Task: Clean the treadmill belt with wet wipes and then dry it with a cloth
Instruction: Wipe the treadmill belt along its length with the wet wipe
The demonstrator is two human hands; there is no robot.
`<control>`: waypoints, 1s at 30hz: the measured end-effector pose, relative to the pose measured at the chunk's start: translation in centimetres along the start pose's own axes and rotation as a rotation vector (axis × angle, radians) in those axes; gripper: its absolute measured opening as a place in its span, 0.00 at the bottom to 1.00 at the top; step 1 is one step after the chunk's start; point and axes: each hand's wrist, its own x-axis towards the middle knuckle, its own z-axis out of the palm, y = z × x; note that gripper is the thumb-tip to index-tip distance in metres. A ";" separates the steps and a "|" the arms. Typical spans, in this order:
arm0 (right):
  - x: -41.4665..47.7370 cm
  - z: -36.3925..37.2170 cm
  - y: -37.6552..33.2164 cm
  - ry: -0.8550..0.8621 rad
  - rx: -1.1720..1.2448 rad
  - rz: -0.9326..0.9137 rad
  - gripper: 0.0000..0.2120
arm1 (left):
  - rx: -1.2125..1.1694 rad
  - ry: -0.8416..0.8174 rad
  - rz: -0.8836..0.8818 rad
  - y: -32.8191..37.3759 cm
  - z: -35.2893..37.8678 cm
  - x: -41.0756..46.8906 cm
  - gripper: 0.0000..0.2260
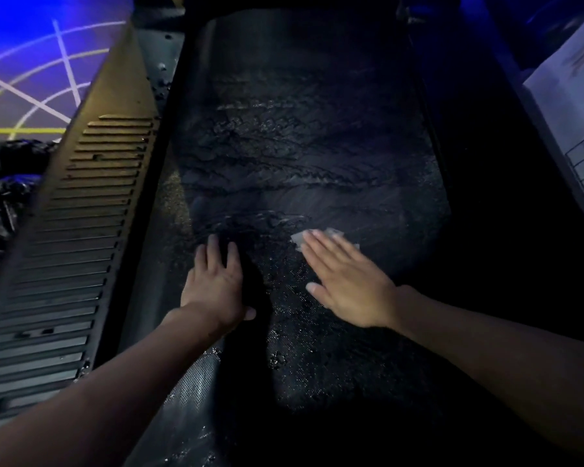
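Note:
The black treadmill belt (304, 146) runs up the middle of the head view, with wet streaks and grime marks across it. My right hand (344, 279) lies flat on the belt, palm down, pressing a pale wet wipe (331, 234) whose edges show past the fingertips. My left hand (218, 281) rests flat on the belt near its left edge, fingers spread, holding nothing. No cloth is in view.
A ribbed black side rail (81, 237) borders the belt on the left. A black plastic bag (4, 197) lies on the blue floor beyond it. A white panel with a grid (580, 106) stands at the right. The scene is dim.

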 end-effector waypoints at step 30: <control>4.7 -1.4 -3.8 -0.002 0.038 0.094 0.33 | -0.084 0.078 -0.049 -3.6 1.3 -1.7 0.57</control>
